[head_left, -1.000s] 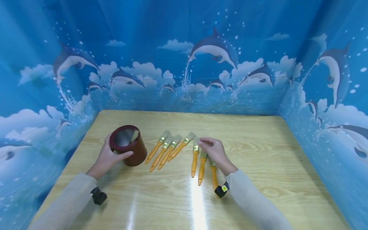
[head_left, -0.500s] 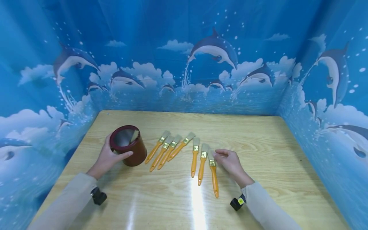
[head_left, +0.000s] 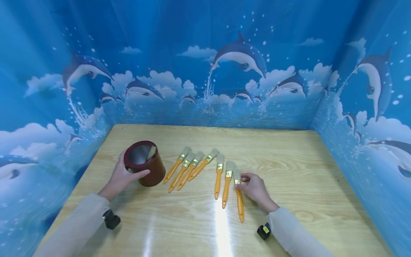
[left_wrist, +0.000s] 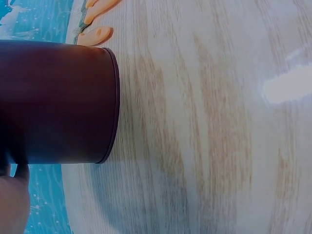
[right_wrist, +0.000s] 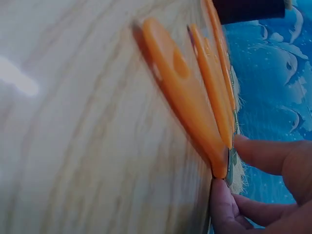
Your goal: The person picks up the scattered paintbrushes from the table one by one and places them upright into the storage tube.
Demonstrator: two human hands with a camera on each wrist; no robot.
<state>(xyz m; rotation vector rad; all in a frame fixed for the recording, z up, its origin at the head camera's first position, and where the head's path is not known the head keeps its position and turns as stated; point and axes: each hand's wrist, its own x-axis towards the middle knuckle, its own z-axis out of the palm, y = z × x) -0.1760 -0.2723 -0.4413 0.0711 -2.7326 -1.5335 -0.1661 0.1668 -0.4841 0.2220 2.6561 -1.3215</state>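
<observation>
My left hand (head_left: 123,176) grips a dark red cylindrical pot (head_left: 155,171) by its side, near the rim. One paintbrush (head_left: 151,152) stands inside it, with bristles showing near the mouth. In the left wrist view the pot (left_wrist: 58,102) covers most of the hand. My right hand (head_left: 255,187) pinches the rightmost flat paintbrush (head_left: 240,205) at its metal band, between thumb and fingers. In the right wrist view that brush's orange handle (right_wrist: 183,97) lies along the table, with fingertips on both sides of its band. Just left of it lie two more brushes (head_left: 226,189).
Several more orange-handled paintbrushes (head_left: 185,173) lie between the pot and the right-hand group, bristles pointing away. The wooden table (head_left: 273,150) reflects a bright light at its front. A blue dolphin-print curtain (head_left: 205,71) encloses the back and sides.
My right hand has moved right and toward me, from the left brush of the right-hand group to the rightmost one, and now pinches it. The left hand and pot stay put.
</observation>
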